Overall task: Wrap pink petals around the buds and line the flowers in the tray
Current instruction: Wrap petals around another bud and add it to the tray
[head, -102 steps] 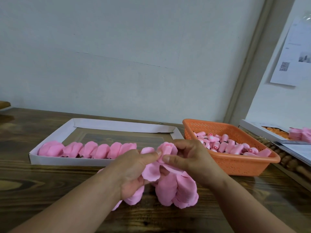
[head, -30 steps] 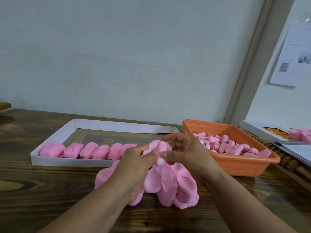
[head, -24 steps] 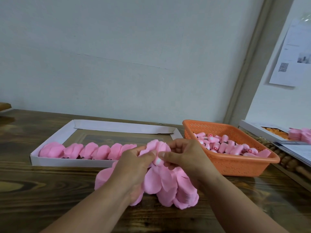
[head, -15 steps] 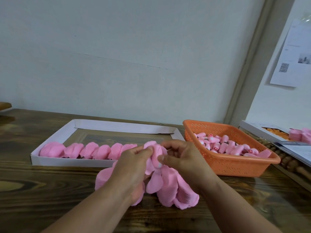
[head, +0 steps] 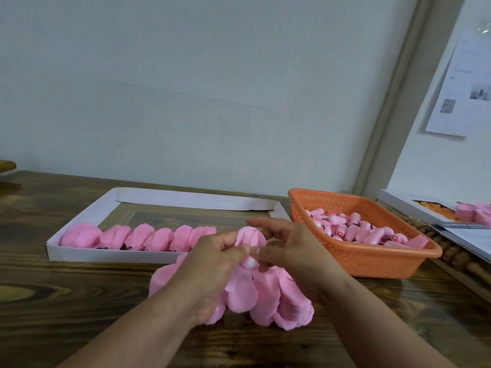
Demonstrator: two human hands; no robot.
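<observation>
A dark wooden table (head: 66, 301) runs up to a pale wall (head: 186, 88). At the table's right end lies a white box (head: 398, 205) of orange pieces, with papers (head: 467, 235) just in front. Above that end, a printed sheet (head: 462, 86) hangs on the side wall.

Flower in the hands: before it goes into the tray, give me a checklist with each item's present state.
1. Both hands, left hand and right hand, pinch the flower: ok.
2. Petal fully wrapped round the bud: cannot tell, fingers cover it.
3. Free space in the white tray right of the flower row: ok.
4. Loose petals within reach: ok.
5. Buds left in the orange basket: ok.
</observation>
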